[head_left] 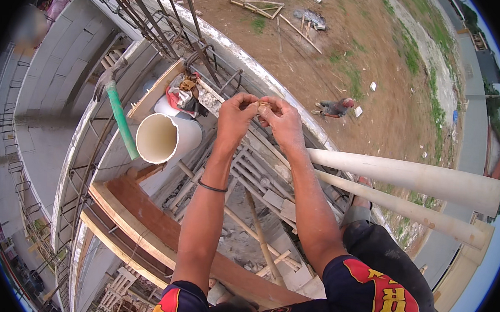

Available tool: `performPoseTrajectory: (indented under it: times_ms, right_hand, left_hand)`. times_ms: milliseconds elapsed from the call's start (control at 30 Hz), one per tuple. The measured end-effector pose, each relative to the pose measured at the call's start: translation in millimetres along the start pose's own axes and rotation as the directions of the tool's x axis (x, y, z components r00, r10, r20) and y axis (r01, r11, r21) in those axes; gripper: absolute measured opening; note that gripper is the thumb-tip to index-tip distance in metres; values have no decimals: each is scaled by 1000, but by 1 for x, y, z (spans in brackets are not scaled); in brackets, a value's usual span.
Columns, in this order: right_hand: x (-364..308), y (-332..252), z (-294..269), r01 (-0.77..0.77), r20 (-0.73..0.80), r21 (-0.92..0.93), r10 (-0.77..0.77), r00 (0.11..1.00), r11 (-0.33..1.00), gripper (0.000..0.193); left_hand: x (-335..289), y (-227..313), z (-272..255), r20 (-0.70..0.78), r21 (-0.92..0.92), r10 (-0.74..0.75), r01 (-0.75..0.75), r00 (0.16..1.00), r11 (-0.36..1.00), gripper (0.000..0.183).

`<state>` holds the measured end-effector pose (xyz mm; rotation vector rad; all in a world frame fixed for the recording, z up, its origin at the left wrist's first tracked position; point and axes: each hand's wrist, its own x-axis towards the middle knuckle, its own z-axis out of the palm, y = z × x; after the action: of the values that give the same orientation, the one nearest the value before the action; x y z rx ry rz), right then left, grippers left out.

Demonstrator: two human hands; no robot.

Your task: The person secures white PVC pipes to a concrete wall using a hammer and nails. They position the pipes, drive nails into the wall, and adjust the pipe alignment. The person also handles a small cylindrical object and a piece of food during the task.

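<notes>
My left hand (236, 116) and my right hand (283, 122) meet in the upper middle, fingertips pinched together. Something small and tan may be between them, but it is too small to make out. Below and left of my left hand, a wide cream plastic pipe (191, 137) turns its open end toward me. Beside it a hammer with a green handle (120, 114) lies by the wall edge, its metal head away from me. Crumpled plastic bags (180, 94), red, white and dark, sit on the ledge left of my left hand.
Two long pale pipes (409, 176) extend right from near my right forearm. Upright rebar (149, 18) rises at the upper left. Wooden formwork boards (138, 206) frame a deep gap with bamboo poles below. Far down on the dirt is a person (337, 107); another person (50, 12) is upper left.
</notes>
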<state>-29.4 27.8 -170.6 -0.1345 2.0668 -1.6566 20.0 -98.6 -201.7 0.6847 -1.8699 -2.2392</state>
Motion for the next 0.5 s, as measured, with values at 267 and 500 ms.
performPoseTrajectory:
  times_ms: [267, 500]
  right_hand:
    - [50, -31, 64, 475, 243, -330, -413, 878, 816, 22]
    - [95, -12, 159, 708, 576, -653, -431, 695, 268, 19]
  left_hand:
    - [-113, 64, -15, -279, 557, 555, -338, 784, 758, 43]
    - [-104, 122, -127, -575, 195, 425, -387, 699, 901, 23]
